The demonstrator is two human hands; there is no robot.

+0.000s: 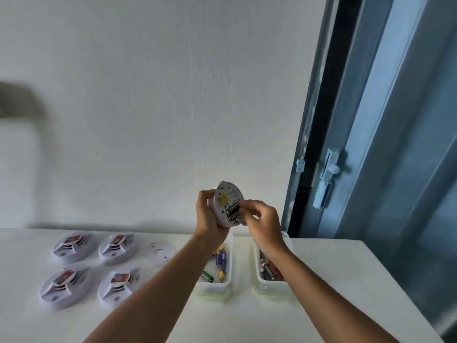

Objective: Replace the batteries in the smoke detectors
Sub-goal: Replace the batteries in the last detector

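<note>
L hand [209, 216] grips a round white smoke detector [227, 203] by its rim, fingers & thumb curled round the left edge, held up in the air above the worktop [333, 268], in front of the wall [173, 95]. Detector is tipped on edge, its back face turned toward the person, open battery bay at the lower right of that face. Two black batteries [233, 212] sit side by side in the bay, long axes running diagonally, lower-left to upper-right. R hand [262, 219] is just right of the detector, fingers curled w/ tips at the right end of the batteries; can't tell if it pinches one or only touches.

Below the L wrist: a pale tray [222, 285] w/ a few loose batteries, purple/yellow & green ones. Below the R wrist: a second tray [272, 285], more batteries packed in, lengthwise away from the person. The two trays lie side by side w/ a gap between.

Left of the L forearm: a white round cover [160, 253] flat on the worktop, and further left four more detectors [74, 246] in a 2x2 block, each w/ a red-marked piece on top. Blue door frame [371, 144] w/ a latch to the right of the R hand
</note>
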